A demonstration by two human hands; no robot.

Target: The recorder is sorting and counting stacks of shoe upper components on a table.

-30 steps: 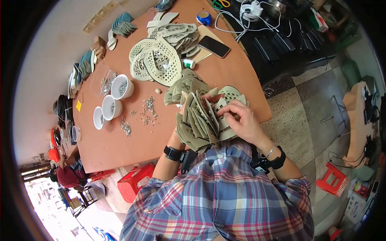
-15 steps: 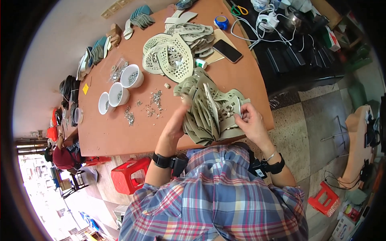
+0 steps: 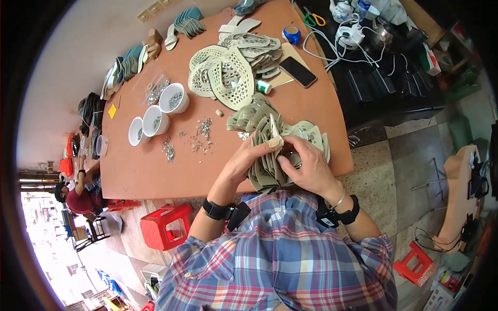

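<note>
A thick bundle of pale green perforated shoe uppers [image 3: 252,115] stands fanned at the table's near edge, just in front of my body. My left hand [image 3: 246,161] is closed on the bundle from the left, its thumb, wrapped in beige tape, pressing on the top edges. From the right, my right hand [image 3: 312,170] pinches an upper close to the left thumb; its fingertips partly hide what lies between them. More cut-out uppers [image 3: 233,85] lie spread and stacked beyond the bundle. A small white bottle with a green end [image 3: 263,87] lies beside them.
Three white cups [image 3: 155,121] of small metal bits stand at left, near loose piles of metal pieces [image 3: 204,128]. A phone [image 3: 298,71] and blue tape roll [image 3: 291,34] lie at far right. Red stools [image 3: 165,228] stand on the floor. Another person [image 3: 83,199] sits at far left.
My right hand has moved left from the bundle's right edge to its middle. My left hand has shifted right onto the top edges, and the hands now nearly meet.
</note>
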